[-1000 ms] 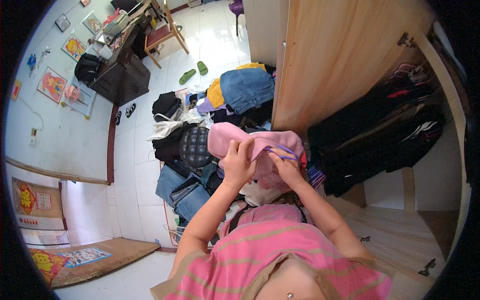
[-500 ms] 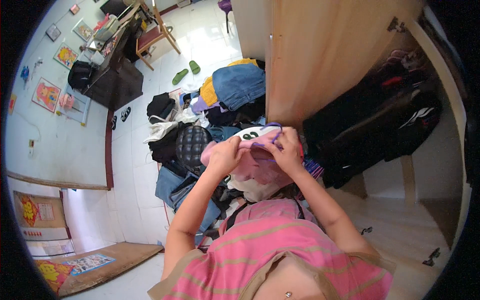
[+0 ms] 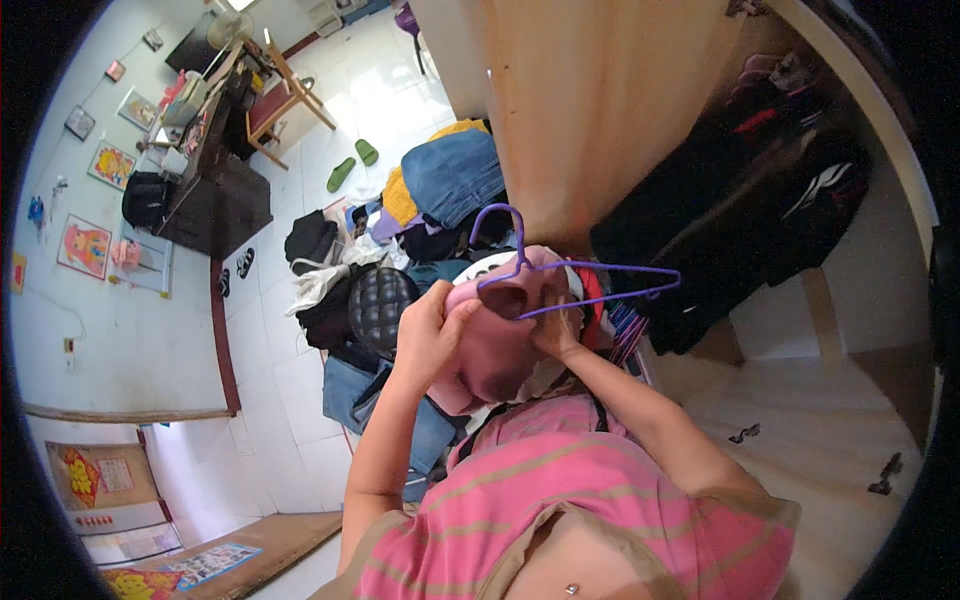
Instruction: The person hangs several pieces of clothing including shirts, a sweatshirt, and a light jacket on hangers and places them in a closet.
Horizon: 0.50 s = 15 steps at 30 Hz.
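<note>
In front of me hangs a pink top with a dark, round neck opening. A purple hanger is partly inside that opening. Its hook points up, and its right end sticks out past the top's right side. With thumb and fingers closed, my left hand grips the left shoulder of the top, where the hanger's left end is hidden under the cloth. My right hand holds the cloth at the right of the neck, below the hanger's bar; its fingertips are partly hidden.
A large clothes heap lies ahead, with folded jeans and a black quilted round seat. More hangers lie to the right, by an open wardrobe with dark clothes. Green slippers, a chair and a desk stand farther off.
The purple hanger has come up, with its hook upright and its right end sticking out. The pink top now hangs lower and more spread. My right hand has moved down along the cloth.
</note>
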Tool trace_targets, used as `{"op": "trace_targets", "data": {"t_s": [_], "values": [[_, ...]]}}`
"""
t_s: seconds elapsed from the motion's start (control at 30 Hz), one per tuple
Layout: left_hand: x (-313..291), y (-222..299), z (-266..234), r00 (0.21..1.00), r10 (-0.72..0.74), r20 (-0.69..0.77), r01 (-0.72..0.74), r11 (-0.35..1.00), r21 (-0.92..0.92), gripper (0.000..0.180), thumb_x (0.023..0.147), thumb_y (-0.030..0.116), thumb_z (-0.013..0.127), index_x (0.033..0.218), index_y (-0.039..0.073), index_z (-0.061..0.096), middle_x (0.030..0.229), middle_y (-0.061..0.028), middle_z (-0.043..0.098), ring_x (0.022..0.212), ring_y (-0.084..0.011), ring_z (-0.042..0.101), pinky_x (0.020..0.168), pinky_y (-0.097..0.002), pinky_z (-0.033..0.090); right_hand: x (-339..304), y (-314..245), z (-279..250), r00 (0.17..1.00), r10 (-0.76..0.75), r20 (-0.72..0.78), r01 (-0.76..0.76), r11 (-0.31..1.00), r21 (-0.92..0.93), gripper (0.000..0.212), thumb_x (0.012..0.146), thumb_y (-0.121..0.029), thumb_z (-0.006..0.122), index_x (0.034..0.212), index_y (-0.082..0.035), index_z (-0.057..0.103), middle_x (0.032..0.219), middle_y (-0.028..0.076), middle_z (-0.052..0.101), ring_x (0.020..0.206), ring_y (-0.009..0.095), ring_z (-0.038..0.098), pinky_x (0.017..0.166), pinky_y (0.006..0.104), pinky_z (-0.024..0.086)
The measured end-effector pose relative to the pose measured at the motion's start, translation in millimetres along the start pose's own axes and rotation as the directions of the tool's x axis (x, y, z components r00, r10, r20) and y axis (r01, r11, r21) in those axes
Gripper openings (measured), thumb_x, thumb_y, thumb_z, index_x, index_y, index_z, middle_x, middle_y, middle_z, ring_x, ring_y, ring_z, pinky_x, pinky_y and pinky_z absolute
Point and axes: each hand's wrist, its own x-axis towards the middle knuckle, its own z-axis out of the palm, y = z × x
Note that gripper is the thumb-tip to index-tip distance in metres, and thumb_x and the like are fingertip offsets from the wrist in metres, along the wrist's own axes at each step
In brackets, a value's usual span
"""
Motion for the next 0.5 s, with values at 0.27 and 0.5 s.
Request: {"op": "trace_targets", "data": {"t_s": [0.27, 0.5], "values": [[-11.9, -28.8, -26.2, 0.997, -0.017, -0.07, 0.007, 0.99, -0.144, 0.026, 0.081, 0.022, 0.066, 0.086, -0.001, 0.057, 0.069, -0.0159, 0.056, 0.061, -0.0201, 0.053, 0.059, -0.0309, 0.044, 21.0, 2.4, -72.3, 0.928, 0.102, 0.358, -0.226, 0.918, 0.325, 0.033, 0.073, -0.021, 0.063, 0.099, -0.001, 0.058, 0.092, 0.024, 0.06, 0.09, 0.041, 0.058, 0.08, 0.0438, 0.046], [-18.4, 1.0, -11.6, 0.998, 0.045, -0.035, -0.047, 0.996, -0.074, 0.028, 0.08, 0.024, 0.068, 0.085, 0.0, 0.056, 0.065, -0.0159, 0.053, 0.055, -0.0233, 0.049, 0.054, -0.0319, 0.042, -2.6, -69.6, -29.5, 0.992, -0.124, -0.007, 0.123, 0.966, 0.226, 0.059, 0.074, -0.038, 0.064, 0.122, -0.009, 0.049, 0.121, 0.021, 0.05, 0.114, 0.038, 0.048, 0.095, 0.0441, 0.039]]}}
